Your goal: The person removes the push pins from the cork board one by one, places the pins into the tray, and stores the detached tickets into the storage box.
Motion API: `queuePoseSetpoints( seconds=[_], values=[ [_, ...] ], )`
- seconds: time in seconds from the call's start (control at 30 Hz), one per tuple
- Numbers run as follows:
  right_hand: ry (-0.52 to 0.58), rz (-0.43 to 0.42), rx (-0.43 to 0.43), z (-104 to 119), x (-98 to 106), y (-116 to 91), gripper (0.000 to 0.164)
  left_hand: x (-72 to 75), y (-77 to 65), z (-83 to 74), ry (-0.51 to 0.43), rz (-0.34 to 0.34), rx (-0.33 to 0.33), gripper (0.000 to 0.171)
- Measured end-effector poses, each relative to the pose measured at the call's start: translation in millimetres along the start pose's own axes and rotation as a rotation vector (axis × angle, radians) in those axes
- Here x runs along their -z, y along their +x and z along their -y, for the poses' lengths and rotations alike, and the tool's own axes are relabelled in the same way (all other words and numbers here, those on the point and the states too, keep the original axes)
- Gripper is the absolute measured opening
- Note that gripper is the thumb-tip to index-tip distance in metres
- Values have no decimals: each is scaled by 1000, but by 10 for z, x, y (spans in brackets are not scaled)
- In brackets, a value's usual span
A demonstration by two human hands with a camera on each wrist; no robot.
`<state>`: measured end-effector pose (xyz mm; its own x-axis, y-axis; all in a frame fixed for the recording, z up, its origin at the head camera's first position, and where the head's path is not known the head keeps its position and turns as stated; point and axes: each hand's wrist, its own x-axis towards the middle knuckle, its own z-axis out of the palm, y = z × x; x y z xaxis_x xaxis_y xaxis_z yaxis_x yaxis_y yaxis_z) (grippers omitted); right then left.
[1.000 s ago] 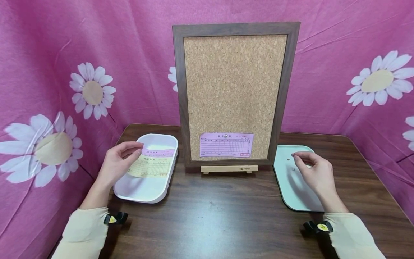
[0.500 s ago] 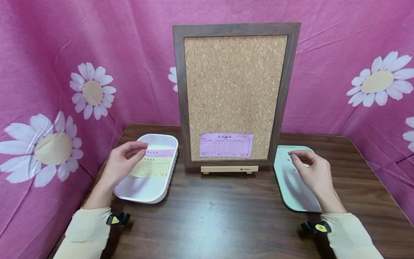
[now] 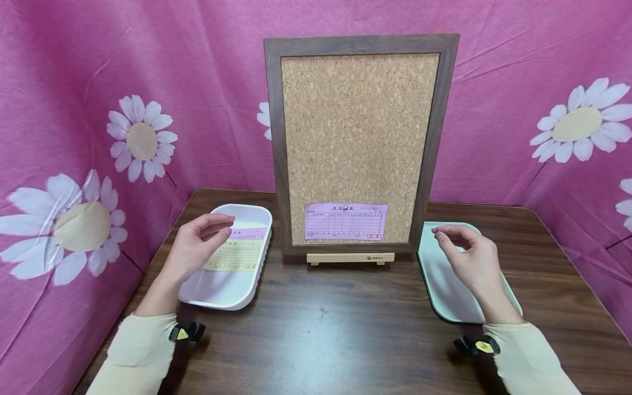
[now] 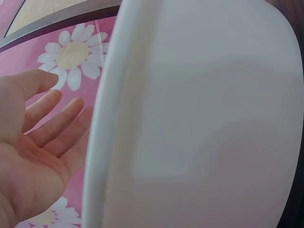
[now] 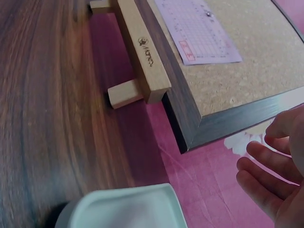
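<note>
Left hand [image 3: 197, 245]: relaxed, empty, above the yellow slip [image 3: 237, 257], which overlaps a purple slip [image 3: 249, 233] in the white tray [image 3: 217, 289]; careless pinching could lift both. Right hand [image 3: 474, 260], over the green tray [image 3: 444, 293]: cannot tell whether it grasps anything.

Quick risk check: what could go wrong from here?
The yellow slip appears to overlap a purple slip in the white tray, so the left hand might pick up both.
The pinned slip on the corkboard shows just one pin; a brush could swivel it.
The corkboard sits on a wooden stand; a hard push might shift it.
</note>
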<state>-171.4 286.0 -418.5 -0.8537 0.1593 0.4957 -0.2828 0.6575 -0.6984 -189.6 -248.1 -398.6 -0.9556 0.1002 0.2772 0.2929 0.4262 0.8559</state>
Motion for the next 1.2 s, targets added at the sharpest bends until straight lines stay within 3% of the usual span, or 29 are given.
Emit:
queuePoseSetpoints(
  seconds=[0.57,0.83,1.2],
  values=[
    [54,10,-10,96,-91,1,15,-134,28,-53,-64,14,-12,29],
    [142,25,2,191,-157,27,13,-211,44,-89,-111,19,-30,29],
    [116,36,-3,305,-261,49,13,-314,86,-116,-138,55,-37,33]
  ],
)
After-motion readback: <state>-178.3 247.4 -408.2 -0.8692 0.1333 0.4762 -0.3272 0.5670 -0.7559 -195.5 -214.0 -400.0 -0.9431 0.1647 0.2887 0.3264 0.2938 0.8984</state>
